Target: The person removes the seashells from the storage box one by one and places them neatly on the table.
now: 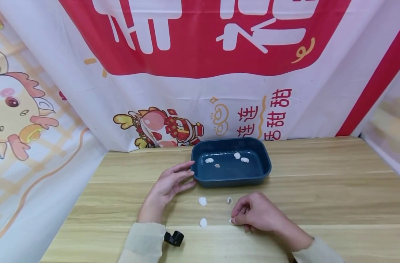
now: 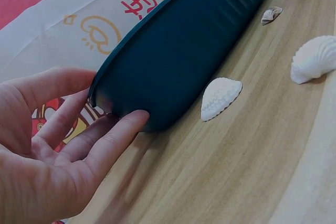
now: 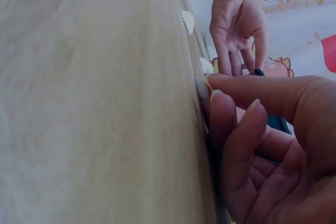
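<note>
A dark blue-green plastic basin stands at the back of the table. My left hand touches its left end with nearly straight fingers, one at the rim and another against the outer wall in the left wrist view. My right hand pinches a small white seashell between thumb and finger at the tabletop, in front of the basin. To its left lie two white ribbed seashells, one nearer me. A small brownish seashell lies just beyond the right hand. Several seashells are spread over the basin floor.
The wooden table ends at the back against a red and white printed cloth. More printed cloth hangs on the left. A black fitting sits at my left sleeve.
</note>
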Action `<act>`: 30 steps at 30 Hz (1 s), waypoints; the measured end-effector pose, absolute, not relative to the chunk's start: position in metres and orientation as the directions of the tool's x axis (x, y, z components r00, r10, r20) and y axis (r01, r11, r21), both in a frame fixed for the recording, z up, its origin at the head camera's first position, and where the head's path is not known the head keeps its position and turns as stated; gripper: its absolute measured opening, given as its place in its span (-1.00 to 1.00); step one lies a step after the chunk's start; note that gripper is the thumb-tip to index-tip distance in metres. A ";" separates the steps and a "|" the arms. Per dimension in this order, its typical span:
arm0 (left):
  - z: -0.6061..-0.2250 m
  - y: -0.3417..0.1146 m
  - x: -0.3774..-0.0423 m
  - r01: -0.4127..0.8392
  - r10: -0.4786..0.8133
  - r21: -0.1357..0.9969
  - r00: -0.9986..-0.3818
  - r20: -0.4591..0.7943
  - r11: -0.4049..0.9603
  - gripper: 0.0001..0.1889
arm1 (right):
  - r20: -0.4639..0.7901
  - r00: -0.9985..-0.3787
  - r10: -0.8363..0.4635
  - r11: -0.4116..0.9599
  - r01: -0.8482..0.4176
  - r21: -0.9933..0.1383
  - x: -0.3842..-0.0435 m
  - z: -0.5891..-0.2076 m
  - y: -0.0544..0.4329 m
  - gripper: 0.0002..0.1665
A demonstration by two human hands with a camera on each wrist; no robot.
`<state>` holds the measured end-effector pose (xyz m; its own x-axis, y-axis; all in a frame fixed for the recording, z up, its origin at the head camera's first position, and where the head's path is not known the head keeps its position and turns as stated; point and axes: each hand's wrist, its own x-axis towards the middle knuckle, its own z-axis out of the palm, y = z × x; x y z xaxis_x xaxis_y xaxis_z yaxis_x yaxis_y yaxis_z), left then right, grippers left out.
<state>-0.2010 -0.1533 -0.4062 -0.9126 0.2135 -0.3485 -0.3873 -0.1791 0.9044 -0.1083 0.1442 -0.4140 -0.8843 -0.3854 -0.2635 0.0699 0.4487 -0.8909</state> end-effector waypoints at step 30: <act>-0.407 -0.153 -0.199 -0.375 0.220 0.910 -0.916 -0.335 -0.176 -0.46 | -0.282 -0.879 -0.385 0.443 0.092 -0.892 -0.109 -0.414 0.146 -0.81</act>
